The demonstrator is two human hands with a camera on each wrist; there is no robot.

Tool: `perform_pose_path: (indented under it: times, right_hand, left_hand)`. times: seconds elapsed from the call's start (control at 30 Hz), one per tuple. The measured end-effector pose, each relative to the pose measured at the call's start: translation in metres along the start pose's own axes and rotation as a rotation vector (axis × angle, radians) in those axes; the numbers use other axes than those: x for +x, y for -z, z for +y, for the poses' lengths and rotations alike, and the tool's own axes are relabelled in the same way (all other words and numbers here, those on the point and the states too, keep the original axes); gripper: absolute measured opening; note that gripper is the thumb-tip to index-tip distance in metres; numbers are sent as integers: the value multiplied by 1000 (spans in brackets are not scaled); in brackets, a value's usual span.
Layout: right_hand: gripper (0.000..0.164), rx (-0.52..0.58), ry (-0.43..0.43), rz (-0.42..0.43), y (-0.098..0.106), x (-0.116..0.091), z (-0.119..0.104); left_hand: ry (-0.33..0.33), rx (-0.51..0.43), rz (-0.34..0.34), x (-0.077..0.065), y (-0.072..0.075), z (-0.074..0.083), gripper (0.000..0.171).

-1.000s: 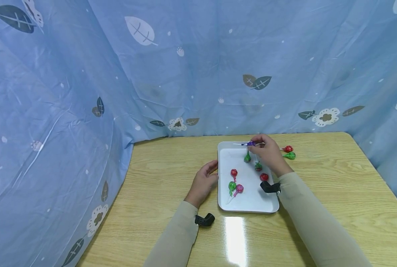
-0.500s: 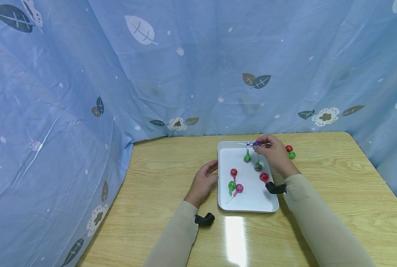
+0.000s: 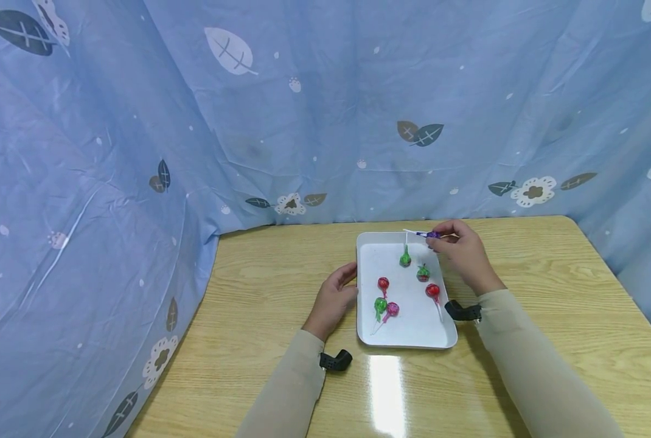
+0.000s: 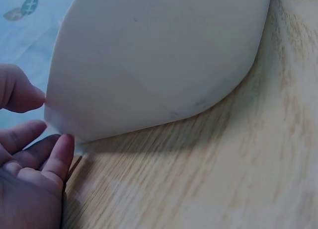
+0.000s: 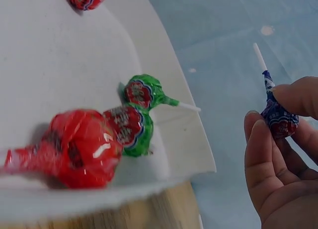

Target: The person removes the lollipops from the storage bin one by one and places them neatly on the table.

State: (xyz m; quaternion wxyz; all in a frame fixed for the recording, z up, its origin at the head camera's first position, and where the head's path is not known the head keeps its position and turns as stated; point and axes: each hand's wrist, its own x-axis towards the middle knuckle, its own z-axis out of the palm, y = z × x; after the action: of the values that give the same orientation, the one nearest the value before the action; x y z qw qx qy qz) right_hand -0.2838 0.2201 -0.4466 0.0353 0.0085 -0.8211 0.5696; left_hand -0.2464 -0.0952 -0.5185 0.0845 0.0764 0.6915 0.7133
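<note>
My right hand (image 3: pixel 465 258) pinches a purple-wrapped lollipop (image 5: pixel 282 120) by its candy head, between thumb and fingertips. Its white stick points left, over the far right corner of the white tray (image 3: pixel 413 333) in the head view. On the tray's left side rests my left hand (image 3: pixel 332 299), thumb and fingertips at the outer wall, fingers loosely bent. Inside the tray, a green lollipop (image 3: pixel 405 260), a green-and-red one (image 3: pixel 423 273) and a red one (image 3: pixel 432 290) lie toward the right. Another red lollipop (image 3: pixel 383 283), a green one (image 3: pixel 380 305) and a pink one (image 3: pixel 392 309) sit lower left.
The tray stands on a wooden table (image 3: pixel 271 274). A blue curtain (image 3: pixel 325 109) with leaf and flower prints hangs behind the table and along its left side. Each wrist wears a black camera mount, the left mount (image 3: pixel 336 361) close by the tray's lower left corner.
My right hand has moved right with the purple lollipop, toward the tray's right edge. It now hides the red and green lollipops on the table there. My left hand has stayed still.
</note>
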Motion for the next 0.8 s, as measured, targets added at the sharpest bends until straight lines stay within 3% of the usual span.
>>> perform_pose_path:
  times: [0.8]
  right_hand:
    - [40,44,12,34,20,-14,24]
  left_hand:
    - [-8,-2,12,-1,-2,1,60]
